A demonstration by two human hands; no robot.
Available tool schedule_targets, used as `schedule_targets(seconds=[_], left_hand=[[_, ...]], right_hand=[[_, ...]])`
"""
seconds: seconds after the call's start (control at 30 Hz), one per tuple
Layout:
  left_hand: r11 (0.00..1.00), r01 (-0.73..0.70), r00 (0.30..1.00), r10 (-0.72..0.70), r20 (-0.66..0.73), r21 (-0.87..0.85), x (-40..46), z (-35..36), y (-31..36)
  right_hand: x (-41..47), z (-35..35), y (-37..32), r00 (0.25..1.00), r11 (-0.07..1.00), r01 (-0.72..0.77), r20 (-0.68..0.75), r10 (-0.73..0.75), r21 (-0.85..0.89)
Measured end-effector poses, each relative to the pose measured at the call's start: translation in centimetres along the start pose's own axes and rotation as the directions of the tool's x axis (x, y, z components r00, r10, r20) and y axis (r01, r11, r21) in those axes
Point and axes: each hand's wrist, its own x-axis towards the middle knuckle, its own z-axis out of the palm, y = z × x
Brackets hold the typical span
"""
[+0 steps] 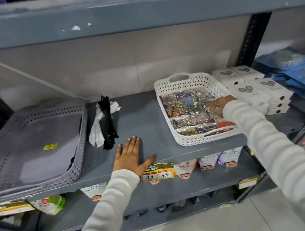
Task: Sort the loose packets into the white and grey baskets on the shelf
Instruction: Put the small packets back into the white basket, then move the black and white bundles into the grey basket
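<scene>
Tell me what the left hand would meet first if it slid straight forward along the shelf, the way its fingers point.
Probably the bundle of black and white zips, lying just ahead of the left hand; depth is unclear, so it might pass to their right.

Left hand (129, 156) lies flat on the shelf (147, 116). Right hand (222, 103) reaches into the white basket (165, 88), apparently touching the packets (188, 110); grey basket (2, 171) sits left.
</scene>
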Motion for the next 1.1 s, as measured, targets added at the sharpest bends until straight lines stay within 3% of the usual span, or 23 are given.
schedule_targets(seconds=[0.1, 0.2, 0.23, 0.3, 0.37, 0.5, 0.6, 0.73, 0.9, 1.0, 1.1], left_hand=[[0.99, -0.003, 1.0, 0.002, -0.004, -0.14, -0.2, -0.5, 0.1], [0.818, 0.054, 0.974, -0.17, -0.151, -0.573, -0.9, -1.9, -0.4], [0.766, 0.051, 0.931, -0.268, -0.247, -0.64, -1.0, -2.5, -0.8], [0.754, 0.055, 0.822, -0.407, -0.399, -0.655, -0.6, -3.8, -1.6], [0.77, 0.098, 0.785, -0.449, -0.427, -0.631, 0.8, -4.9, -2.5], [0.832, 0.226, 0.831, -0.436, -0.346, -0.506, 4.9, -6.0, -4.5], [0.853, 0.321, 0.86, -0.444, -0.249, -0.413, 7.3, -6.7, -5.1], [0.875, 0.388, 0.884, -0.443, -0.151, -0.29, 9.5, -7.4, -5.6], [0.9, 0.43, 0.899, -0.434, -0.052, -0.073, 10.6, -6.2, -5.6], [0.88, 0.431, 0.886, -0.455, -0.091, -0.201, 10.4, -6.7, -5.1], [0.822, 0.335, 0.862, -0.464, -0.201, -0.46, 8.9, -9.3, -4.1]], right_hand=[[-3.4, 1.6, -3.1, 0.962, 0.945, 0.18, -0.151, -0.227, -0.272], [-8.1, 5.0, -6.1, 0.834, 0.859, 0.492, -0.205, -0.512, -0.141], [-9.1, 6.4, -6.8, 0.807, 0.832, 0.548, -0.209, -0.552, -0.081], [-10.4, 9.4, -8.2, 0.78, 0.795, 0.604, -0.169, -0.603, -0.05], [-10.9, 12.4, -9.2, 0.785, 0.785, 0.61, -0.057, -0.618, -0.109], [-10.4, 17.9, -9.3, 0.837, 0.782, 0.544, 0.135, -0.529, -0.306], [-9.7, 19.8, -8.4, 0.892, 0.806, 0.447, 0.121, -0.436, -0.387], [-9.2, 20.9, -7.9, 0.908, 0.796, 0.404, 0.093, -0.408, -0.45], [-8.0, 22.1, -7.4, 0.885, 0.784, 0.451, 0.102, -0.454, -0.426], [-7.9, 22.3, -7.3, 0.882, 0.768, 0.443, 0.069, -0.467, -0.463], [-8.0, 22.5, -7.2, 0.892, 0.765, 0.416, 0.059, -0.447, -0.491]])
